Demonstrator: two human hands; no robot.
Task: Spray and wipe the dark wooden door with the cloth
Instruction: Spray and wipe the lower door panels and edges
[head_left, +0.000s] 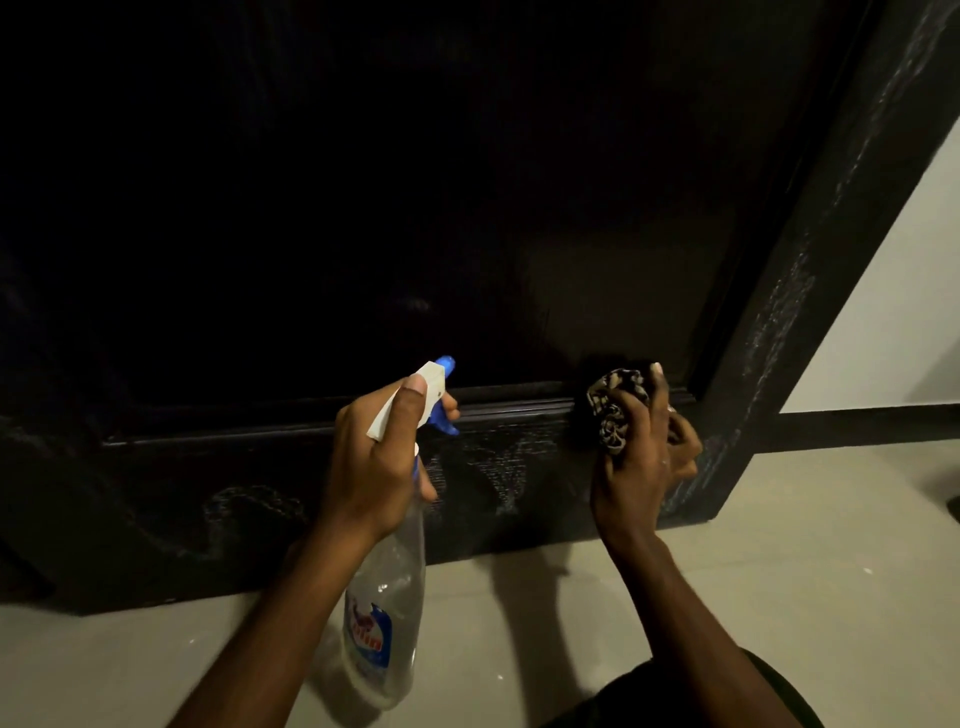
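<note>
Patterned cloth (615, 410) bunched in right hand (641, 462); left hand (379, 457) grips spray bottle (384, 613).

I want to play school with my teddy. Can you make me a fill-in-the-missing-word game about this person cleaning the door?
1. The left hand grips a spray bottle whose trigger and nozzle tip are ____.
2. The right hand holds a bunched cloth at the dark wooden door, to the ____ of the bottle.
3. Both hands are near the ____ of the door, just above the pale floor.

Missing words: blue; right; bottom.
</note>
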